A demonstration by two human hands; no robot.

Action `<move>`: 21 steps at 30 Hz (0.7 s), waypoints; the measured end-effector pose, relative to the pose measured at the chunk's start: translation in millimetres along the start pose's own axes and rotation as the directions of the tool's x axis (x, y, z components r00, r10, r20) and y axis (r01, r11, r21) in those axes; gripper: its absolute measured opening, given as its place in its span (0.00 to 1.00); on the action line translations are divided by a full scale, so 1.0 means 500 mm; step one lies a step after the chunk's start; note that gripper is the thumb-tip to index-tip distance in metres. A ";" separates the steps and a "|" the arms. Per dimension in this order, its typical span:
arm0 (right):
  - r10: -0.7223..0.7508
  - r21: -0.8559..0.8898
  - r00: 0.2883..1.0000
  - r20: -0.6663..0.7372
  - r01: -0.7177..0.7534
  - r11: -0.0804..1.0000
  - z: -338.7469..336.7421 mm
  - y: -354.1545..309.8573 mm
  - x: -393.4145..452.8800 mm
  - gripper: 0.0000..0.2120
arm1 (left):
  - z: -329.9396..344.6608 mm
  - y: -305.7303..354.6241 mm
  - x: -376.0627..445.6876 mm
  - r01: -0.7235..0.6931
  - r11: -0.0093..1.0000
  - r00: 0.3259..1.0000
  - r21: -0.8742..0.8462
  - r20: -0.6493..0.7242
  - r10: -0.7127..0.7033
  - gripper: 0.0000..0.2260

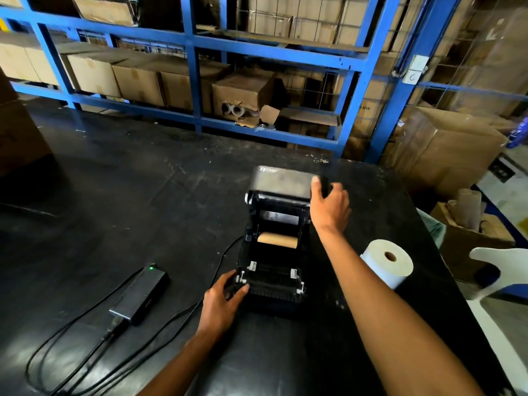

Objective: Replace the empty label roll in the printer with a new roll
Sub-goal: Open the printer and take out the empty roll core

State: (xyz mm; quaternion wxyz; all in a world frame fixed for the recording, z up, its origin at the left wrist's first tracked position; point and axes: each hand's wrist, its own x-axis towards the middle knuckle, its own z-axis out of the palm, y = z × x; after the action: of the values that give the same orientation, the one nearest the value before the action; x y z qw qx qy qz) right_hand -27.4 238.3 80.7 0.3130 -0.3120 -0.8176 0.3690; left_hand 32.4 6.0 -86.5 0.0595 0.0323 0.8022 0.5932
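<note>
A black label printer [271, 284] stands on the dark table [143, 195] with its lid [281, 181] swung up and back. Inside its bay lies a bare brown cardboard core [277, 240]. My right hand [328, 204] grips the lid's right corner. My left hand [224, 295] rests on the printer's front left corner, fingers curled against the body. A full white label roll [385, 262] lies on its side on the table, just right of my right forearm.
A black power adapter [140, 295] with a green light and its cables [71, 361] lie to the left of the printer. Blue metal shelving [194, 81] with cardboard boxes runs behind the table. A white chair [503, 270] and a box of tubes [465, 215] stand at the right.
</note>
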 end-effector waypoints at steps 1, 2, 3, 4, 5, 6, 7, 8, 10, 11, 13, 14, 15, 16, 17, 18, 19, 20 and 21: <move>-0.014 0.012 1.000 -0.011 0.014 1.000 0.008 -0.004 0.010 0.24 | -0.001 -0.002 0.002 0.002 1.000 1.000 -0.007 0.007 -0.002 0.21; -0.038 0.030 0.999 -0.018 0.039 0.999 0.017 -0.005 0.020 0.22 | -0.001 -0.005 0.006 0.001 1.000 1.000 -0.014 0.010 -0.001 0.21; -0.063 0.048 0.998 -0.015 0.064 0.997 0.024 -0.004 0.028 0.21 | -0.002 -0.007 0.008 0.000 1.000 1.000 -0.017 0.013 0.000 0.20; -0.083 0.063 0.997 -0.002 0.083 0.995 0.030 -0.001 0.035 0.20 | -0.002 -0.007 0.008 -0.004 1.000 1.000 -0.018 0.015 0.005 0.20; -0.098 0.081 0.995 0.025 0.095 0.992 0.032 0.003 0.043 0.20 | -0.002 -0.004 0.009 -0.009 1.000 1.000 -0.018 0.019 0.009 0.20; -0.105 0.104 0.992 0.066 0.098 0.990 0.040 0.006 0.050 0.21 | -0.002 -0.006 0.012 -0.008 1.000 1.000 -0.023 0.023 0.008 0.20; -0.106 0.134 0.989 0.105 0.091 0.987 0.044 0.010 0.057 0.21 | -0.003 -0.005 0.013 -0.010 1.000 1.000 -0.027 0.026 0.011 0.20; -0.106 0.169 0.985 0.136 0.082 0.982 0.046 0.015 0.061 0.22 | -0.003 -0.004 0.013 -0.015 0.999 0.999 -0.032 0.027 0.016 0.20; -0.088 0.264 0.984 0.152 0.045 0.963 0.051 0.027 0.058 0.23 | -0.004 -0.006 0.015 -0.015 0.999 0.999 -0.035 0.034 0.016 0.20; -0.068 0.327 0.988 0.136 0.020 0.945 0.051 0.033 0.050 0.24 | -0.005 -0.007 0.016 -0.016 0.999 0.999 -0.034 0.038 0.017 0.20; -0.035 0.399 0.998 0.056 0.010 0.917 0.054 0.061 0.013 0.23 | -0.005 -0.010 0.014 -0.016 0.999 0.999 -0.032 0.042 0.018 0.20; -0.032 0.388 0.999 -0.004 0.031 0.921 0.058 0.079 -0.012 0.22 | -0.006 -0.010 0.014 -0.022 0.999 0.999 -0.027 0.040 0.023 0.20; -0.041 0.353 0.998 -0.044 0.054 0.934 0.063 0.100 -0.038 0.20 | -0.006 -0.010 0.015 -0.025 0.999 0.999 -0.023 0.041 0.026 0.20; -0.059 0.305 0.997 -0.049 0.071 0.950 0.065 0.121 -0.063 0.19 | -0.006 -0.009 0.014 -0.023 1.000 0.999 -0.020 0.045 0.024 0.20; -0.083 0.246 0.997 -0.005 0.082 0.966 0.068 0.142 -0.081 0.19 | -0.007 -0.006 0.014 -0.021 1.000 0.999 -0.017 0.049 0.022 0.20; -0.102 0.171 0.992 0.077 0.088 0.981 0.073 0.161 -0.094 0.21 | -0.008 -0.005 0.013 -0.020 1.000 0.998 -0.009 0.051 0.021 0.20; -0.116 0.076 0.978 0.174 0.104 0.992 0.076 0.178 -0.102 0.23 | -0.009 -0.003 0.011 -0.021 1.000 0.999 0.004 0.050 0.021 0.19; -0.131 -0.021 0.955 0.265 0.141 0.990 0.081 0.191 -0.105 0.25 | -0.011 -0.002 0.010 -0.025 1.000 0.999 0.019 0.046 0.024 0.19; -0.142 -0.097 0.931 0.338 0.184 0.978 0.084 0.200 -0.105 0.25 | -0.012 -0.001 0.010 -0.030 0.999 0.999 0.030 0.045 0.028 0.19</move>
State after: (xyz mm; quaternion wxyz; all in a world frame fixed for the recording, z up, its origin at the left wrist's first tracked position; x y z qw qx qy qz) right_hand 1.2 235.5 -36.4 0.1813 -0.1964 -0.9033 0.3357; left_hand 26.9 0.8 -85.4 0.0681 0.0579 0.8090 0.5810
